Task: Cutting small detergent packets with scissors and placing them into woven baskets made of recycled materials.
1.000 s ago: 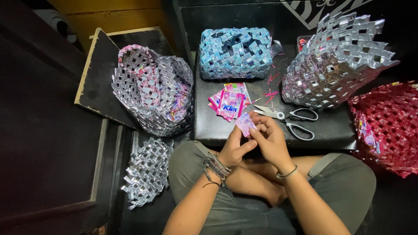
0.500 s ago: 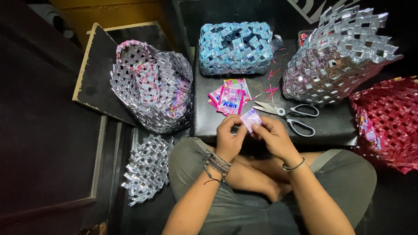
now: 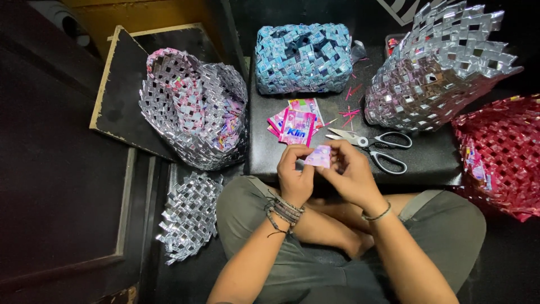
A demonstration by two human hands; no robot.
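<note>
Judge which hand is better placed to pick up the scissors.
Right. The right hand lies just beside the scissors; the left hand sits farther off. Both pinch the small pink wrapper.

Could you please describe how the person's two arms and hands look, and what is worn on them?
Both forearms are bare, with no sleeves and no gloves. The left hand has a stack of several dark beaded and cord bracelets at the wrist, one with a loose string end. The right hand has one thin dark band at the wrist. No rings can be made out.
</note>
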